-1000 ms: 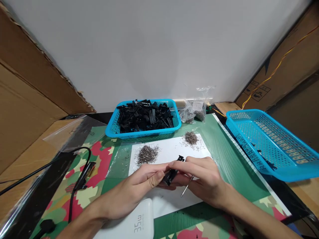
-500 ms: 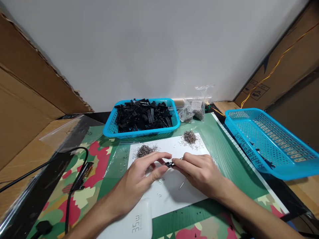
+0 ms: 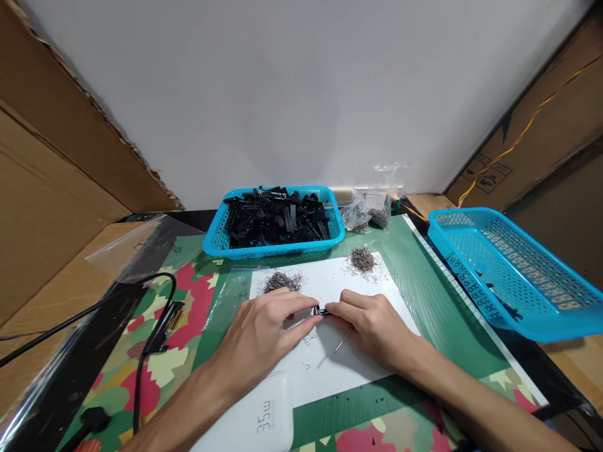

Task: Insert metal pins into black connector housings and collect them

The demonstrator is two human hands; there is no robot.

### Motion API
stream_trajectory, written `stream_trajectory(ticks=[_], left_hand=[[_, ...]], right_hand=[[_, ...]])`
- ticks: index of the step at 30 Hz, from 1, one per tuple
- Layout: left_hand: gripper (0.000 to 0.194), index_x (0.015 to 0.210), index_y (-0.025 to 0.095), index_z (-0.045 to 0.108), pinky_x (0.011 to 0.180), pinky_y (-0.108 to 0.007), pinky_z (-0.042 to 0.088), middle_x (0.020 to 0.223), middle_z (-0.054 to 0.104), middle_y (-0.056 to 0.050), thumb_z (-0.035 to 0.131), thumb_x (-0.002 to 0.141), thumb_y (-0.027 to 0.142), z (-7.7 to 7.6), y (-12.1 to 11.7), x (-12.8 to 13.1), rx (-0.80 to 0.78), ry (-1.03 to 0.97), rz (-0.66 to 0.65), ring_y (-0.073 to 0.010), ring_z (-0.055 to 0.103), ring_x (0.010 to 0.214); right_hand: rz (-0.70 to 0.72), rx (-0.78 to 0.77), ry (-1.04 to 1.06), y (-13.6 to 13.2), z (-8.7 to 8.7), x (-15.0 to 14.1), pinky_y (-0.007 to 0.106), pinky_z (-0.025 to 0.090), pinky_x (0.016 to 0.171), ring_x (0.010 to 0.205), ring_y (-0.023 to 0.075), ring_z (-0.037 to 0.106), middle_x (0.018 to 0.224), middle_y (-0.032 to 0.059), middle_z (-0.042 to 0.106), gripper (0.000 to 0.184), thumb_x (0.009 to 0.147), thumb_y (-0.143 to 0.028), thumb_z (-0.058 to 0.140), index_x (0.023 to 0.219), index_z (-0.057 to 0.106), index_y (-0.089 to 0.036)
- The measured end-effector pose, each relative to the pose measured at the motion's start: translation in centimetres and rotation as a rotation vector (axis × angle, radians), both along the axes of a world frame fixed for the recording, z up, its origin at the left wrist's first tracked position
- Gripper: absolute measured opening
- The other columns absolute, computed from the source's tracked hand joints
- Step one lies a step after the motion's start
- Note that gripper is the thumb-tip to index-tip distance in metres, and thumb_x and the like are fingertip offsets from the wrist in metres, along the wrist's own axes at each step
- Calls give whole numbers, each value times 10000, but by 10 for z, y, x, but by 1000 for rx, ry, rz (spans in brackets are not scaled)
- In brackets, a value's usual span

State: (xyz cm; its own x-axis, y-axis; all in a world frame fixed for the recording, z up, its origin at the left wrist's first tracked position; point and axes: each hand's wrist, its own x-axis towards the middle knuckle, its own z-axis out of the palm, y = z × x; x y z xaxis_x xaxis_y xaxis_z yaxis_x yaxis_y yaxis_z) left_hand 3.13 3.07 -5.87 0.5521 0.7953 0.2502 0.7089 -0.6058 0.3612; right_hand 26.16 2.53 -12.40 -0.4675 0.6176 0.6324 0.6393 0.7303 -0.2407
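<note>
A small black plastic part [image 3: 321,311] is held over the white paper [image 3: 325,370], between my two hands. My left hand [image 3: 271,323] pinches its left end with thumb and forefinger. My right hand [image 3: 377,323] is closed on the other end, and its fingers hide much of the part. A thin metal rod [image 3: 342,342] sticks out below the right fingers, its upper end hidden in that hand. Just beyond the left hand lies a pile of tiny metal pieces [image 3: 282,282]. A second pile of metal pieces [image 3: 362,259] sits farther back on the right.
A blue basket [image 3: 273,253] full of black plastic parts stands at the back. To the right is another blue basket [image 3: 471,220] with a few black pieces. Plastic bags [image 3: 377,210] lie behind. A white power bank [image 3: 277,427] and a black cable [image 3: 136,389] are at left.
My left thumb and forefinger have closed onto the black plastic part's left end. The right hand keeps its hold, with the rod tilted slightly differently. The view has shifted a little.
</note>
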Motion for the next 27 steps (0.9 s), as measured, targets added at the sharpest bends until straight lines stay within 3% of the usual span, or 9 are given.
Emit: stream_trajectory(ticks=[2,5,7,10,12,15,18,24,27], left_hand=[[223,1104,251,811,759,-294,503,1033,809,-27,661,1008,384,0,-1,1,-2,25,23,-216,729,892],[257,1106,255,819,715,-292,495,1030,825,-21,654,1004,424,0,0,2,6,44,70,-211,733,809],[253,1091,261,823,689,-286,489,1027,831,-19,644,1002,415,-1,2,1,24,49,84,-218,743,798],[228,1033,276,827,682,-277,496,1010,830,-23,652,981,412,-8,7,-2,57,45,40,-236,764,830],[237,1046,284,817,692,-279,500,1025,821,-38,647,977,433,-15,10,-4,113,16,47,-250,767,869],[193,1000,298,798,660,-286,457,941,791,-30,621,982,370,-19,12,-5,137,17,23,-243,746,827],[180,941,311,775,621,-290,392,839,747,-7,601,982,322,-19,10,-4,135,34,9,-223,711,740],[155,954,281,740,616,-306,352,876,764,-7,602,990,341,-20,8,-2,157,51,34,-231,713,759],[155,968,274,732,621,-309,340,871,763,-6,586,1000,312,-16,6,0,150,79,41,-232,710,767]], right_hand=[[44,-106,87,1,3,2,270,314,565,628,132,520,780,-4,603,144,1001,-115,631,1069,750,-162],[114,-283,284,2,15,7,235,388,624,680,122,544,803,-31,595,357,895,-62,716,1227,706,-192],[107,-340,364,4,26,10,228,414,632,710,125,553,827,-24,589,340,901,-91,723,1225,702,-193],[73,-324,336,8,43,11,236,475,692,827,141,603,952,35,611,181,1004,-111,607,1116,736,-172],[94,-256,181,11,52,10,284,511,836,949,170,618,1038,71,635,229,1055,-113,535,1138,741,-165],[59,-120,-39,13,65,9,355,508,908,1043,222,596,1141,110,661,243,1102,-199,519,1184,745,-166],[43,-104,15,15,74,7,337,510,877,1007,211,629,1123,98,698,205,1090,-208,566,1115,766,-175],[133,-394,545,19,56,-13,238,542,732,754,140,707,823,11,735,156,1041,-245,660,909,706,-176],[130,-483,640,15,43,-24,230,550,687,715,141,717,786,4,713,169,1041,-276,649,905,667,-177]])
